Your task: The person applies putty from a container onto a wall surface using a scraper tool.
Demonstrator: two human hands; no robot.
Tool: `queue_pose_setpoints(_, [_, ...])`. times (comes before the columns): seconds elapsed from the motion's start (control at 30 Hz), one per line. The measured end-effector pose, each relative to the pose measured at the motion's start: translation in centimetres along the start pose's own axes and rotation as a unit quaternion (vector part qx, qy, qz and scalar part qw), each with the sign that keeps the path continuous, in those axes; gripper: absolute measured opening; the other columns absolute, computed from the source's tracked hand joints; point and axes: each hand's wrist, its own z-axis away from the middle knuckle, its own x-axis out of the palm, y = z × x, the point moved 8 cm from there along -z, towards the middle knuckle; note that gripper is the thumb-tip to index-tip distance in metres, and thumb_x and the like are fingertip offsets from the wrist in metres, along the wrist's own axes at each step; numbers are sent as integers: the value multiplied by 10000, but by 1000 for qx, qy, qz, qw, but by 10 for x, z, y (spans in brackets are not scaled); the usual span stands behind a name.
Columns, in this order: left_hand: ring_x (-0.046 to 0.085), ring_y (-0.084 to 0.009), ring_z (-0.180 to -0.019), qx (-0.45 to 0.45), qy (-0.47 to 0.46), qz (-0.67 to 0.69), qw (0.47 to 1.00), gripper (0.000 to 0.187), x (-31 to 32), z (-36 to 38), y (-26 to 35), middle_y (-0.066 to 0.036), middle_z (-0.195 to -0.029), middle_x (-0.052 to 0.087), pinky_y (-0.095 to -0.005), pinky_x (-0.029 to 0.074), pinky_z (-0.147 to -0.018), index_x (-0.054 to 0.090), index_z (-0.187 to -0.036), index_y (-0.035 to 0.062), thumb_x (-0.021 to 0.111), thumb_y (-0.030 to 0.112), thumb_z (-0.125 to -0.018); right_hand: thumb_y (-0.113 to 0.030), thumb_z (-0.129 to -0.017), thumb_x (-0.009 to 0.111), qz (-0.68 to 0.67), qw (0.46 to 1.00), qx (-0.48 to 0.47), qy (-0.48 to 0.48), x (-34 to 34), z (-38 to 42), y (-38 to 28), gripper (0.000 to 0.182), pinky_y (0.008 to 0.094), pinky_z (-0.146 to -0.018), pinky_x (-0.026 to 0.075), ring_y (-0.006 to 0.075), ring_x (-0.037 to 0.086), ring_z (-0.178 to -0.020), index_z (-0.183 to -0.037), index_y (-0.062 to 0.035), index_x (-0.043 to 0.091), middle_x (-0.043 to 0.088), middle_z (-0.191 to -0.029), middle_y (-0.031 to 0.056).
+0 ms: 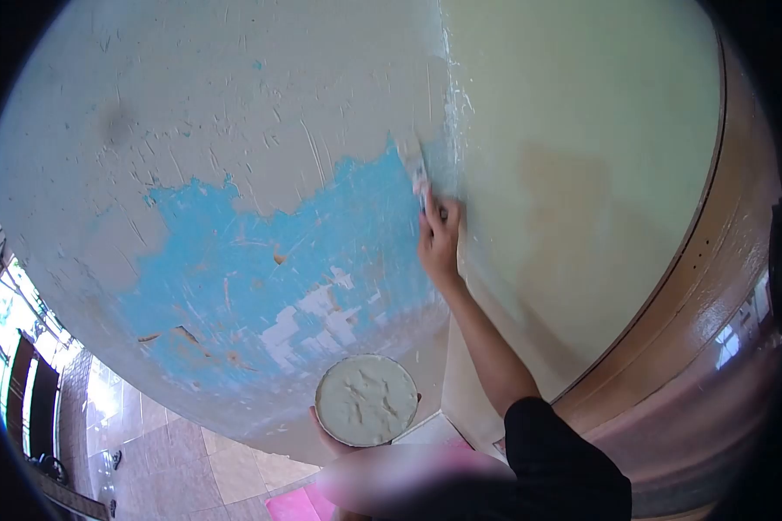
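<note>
Wall (208, 165), tool (414, 165) in right fingers (433, 215)

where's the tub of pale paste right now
In the head view, the tub is at bottom centre, held in the left hand, below the blue patch.

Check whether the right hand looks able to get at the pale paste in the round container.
Probably yes. The right hand, gripping a tool against the wall, is higher up, but the pale paste lies exposed in the container, which the left hand supports below, and nothing visible blocks the way.
</note>
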Motion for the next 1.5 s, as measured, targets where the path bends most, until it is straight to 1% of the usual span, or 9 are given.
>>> queue_pose_setpoints(0.13, [294,-370,-1371,-3,-10,-31,999,748,-1,-1,0,-78,-1484,336,-764,161,-1063,361,-1450,179,457,642,-870,35,-887,573,-41,998,54,-16,-6,56,14,569,351,-861,414,297,455,-948,-1427,-107,465,447,-1083,160])
queue_pose_setpoints(0.37, [312,-367,-1359,-1,18,-4,1000,735,-7,-1,1,-75,-1480,340,-763,165,-1062,374,-1442,181,448,641,-874,24,-904,565,41,992,-34,115,-21,-81,-25,535,352,-843,435,283,490,-923,-1415,-110,479,462,-1077,149])
queue_pose_setpoints(0.47, [311,-368,-1360,5,29,-3,1000,734,-10,0,3,-76,-1483,337,-762,164,-1062,370,-1446,183,443,640,-876,29,-898,570,68,994,9,86,-10,-96,-13,550,352,-855,434,291,495,-931,-1419,-118,476,471,-1050,146])
queue_pose_setpoints(0.77, [290,-373,-1375,1,7,16,1000,740,-6,5,8,-82,-1502,315,-767,155,-1060,351,-1458,183,442,633,-878,49,-896,553,39,996,63,50,-35,72,27,558,360,-883,425,295,477,-1013,-1428,-90,458,466,-1124,158])
queue_pose_setpoints(0.87, [290,-374,-1375,10,4,10,1000,741,-9,4,12,-82,-1504,312,-767,155,-1060,353,-1456,182,445,634,-877,56,-918,522,31,994,57,83,-52,80,12,483,360,-890,427,297,497,-1025,-1394,-12,471,484,-1153,166])
queue_pose_setpoints(1.03, [293,-375,-1372,9,-4,1,1000,745,-7,8,13,-80,-1496,321,-765,160,-1062,359,-1452,180,455,637,-872,26,-921,545,16,997,31,73,-50,19,-18,484,355,-882,428,282,488,-1000,-1396,-33,478,480,-1137,153])
queue_pose_setpoints(1.1, [359,-319,-1352,-2,-6,-43,999,780,-6,10,11,-59,-1464,393,-577,259,-1117,389,-1442,175,427,684,-852,10,-917,563,16,997,4,71,-42,-15,-29,507,349,-861,433,274,482,-965,-1411,-65,474,471,-1117,143])
queue_pose_setpoints(1.37, [360,-317,-1352,0,15,-58,998,787,-10,13,9,-56,-1461,400,-572,264,-1114,387,-1445,173,426,689,-852,15,-903,581,-8,998,-43,45,7,-102,-57,560,364,-891,406,289,447,-985,-1430,-134,462,459,-1084,148])
queue_pose_setpoints(1.5, [361,-314,-1351,6,-1,-46,999,794,-6,14,11,-56,-1466,393,-567,273,-1111,383,-1447,172,416,697,-853,46,-890,582,0,1000,4,16,12,-22,-34,576,359,-891,398,292,443,-990,-1431,-105,456,446,-1100,158])
